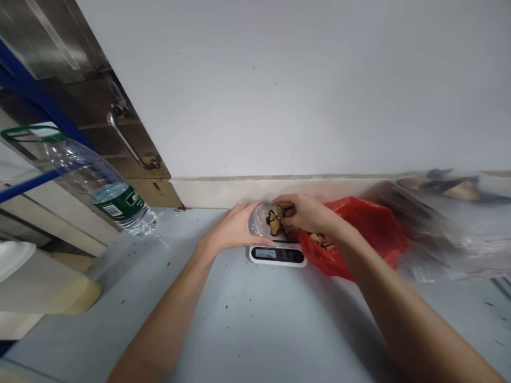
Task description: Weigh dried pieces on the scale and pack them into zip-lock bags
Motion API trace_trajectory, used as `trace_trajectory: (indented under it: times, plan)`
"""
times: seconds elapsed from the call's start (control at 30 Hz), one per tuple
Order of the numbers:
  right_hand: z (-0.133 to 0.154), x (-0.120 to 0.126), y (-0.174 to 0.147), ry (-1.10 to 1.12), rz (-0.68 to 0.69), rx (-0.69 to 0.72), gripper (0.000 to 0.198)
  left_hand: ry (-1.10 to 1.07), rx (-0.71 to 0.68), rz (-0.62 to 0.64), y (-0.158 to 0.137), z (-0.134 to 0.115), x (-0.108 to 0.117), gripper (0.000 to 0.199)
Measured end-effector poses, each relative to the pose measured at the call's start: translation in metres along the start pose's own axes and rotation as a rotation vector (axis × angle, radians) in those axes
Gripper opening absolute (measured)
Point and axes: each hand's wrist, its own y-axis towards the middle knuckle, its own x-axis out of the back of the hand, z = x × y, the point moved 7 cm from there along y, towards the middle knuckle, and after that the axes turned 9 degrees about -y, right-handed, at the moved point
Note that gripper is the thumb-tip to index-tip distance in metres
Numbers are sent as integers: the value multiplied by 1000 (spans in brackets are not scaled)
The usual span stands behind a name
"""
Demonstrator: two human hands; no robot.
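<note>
A small white digital scale (278, 261) with a lit display lies on the grey table near the wall. On it rests clear plastic (258, 219), apparently a bag, with brown dried pieces like mushroom slices (274, 223) inside. My left hand (235, 227) curves around the plastic's left side, thumb along the front and fingers behind. Over the plastic, my right hand (304, 211) pinches a dried mushroom slice (285, 209) between thumb and fingers. Just right of the scale, under my right wrist, a red plastic bag (371, 226) lies open with more dried pieces (320, 240) in it.
Blurred clear plastic bags (447, 234) with dark contents lie at the right against the wall. A large water bottle (104, 181) with a green label stands at the left, near a pale plastic container (48, 282). Behind is a metal door handle (128, 141).
</note>
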Motion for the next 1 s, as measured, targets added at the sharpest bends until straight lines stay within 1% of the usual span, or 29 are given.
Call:
trace_trajectory:
  times: [0.1, 0.2, 0.27, 0.33, 0.47, 0.57, 0.63, 0.7, 0.77, 0.83, 0.9, 1.0]
  plan:
    - [-3, 9, -1, 76, -100, -21, 47, -24, 11, -26, 0, 0, 2, 114]
    - [2, 9, -2, 306, -104, 14, 32, -85, -1, -43, 1, -2, 4, 114]
    - [10, 8, -3, 470, -120, 51, 28, -136, -5, -55, 0, -5, 6, 115]
    - [17, 7, -5, 557, -172, 59, 27, -208, -27, -82, -1, -9, 9, 112]
    - [31, 4, -5, 570, -207, 59, 26, -369, -106, -111, -4, -19, 14, 88]
    - [42, 3, -7, 513, -161, 128, 12, -391, -110, -122, -6, -21, 16, 87]
    - [47, 4, -9, 523, -113, 191, 15, -415, -130, -124, -6, -23, 17, 85]
    - [47, 7, -10, 609, -113, 222, 20, -439, -145, -123, -7, -25, 19, 85]
    - [42, 12, -10, 735, -153, 212, 19, -438, -133, -127, -7, -24, 22, 86]
    - [36, 15, -8, 812, -183, 197, 23, -434, -123, -143, -7, -23, 25, 83]
    - [33, 16, -8, 835, -176, 199, 30, -441, -128, -152, -8, -23, 28, 80]
    - [34, 13, -9, 838, -135, 223, 35, -464, -128, -123, -8, -24, 27, 85]
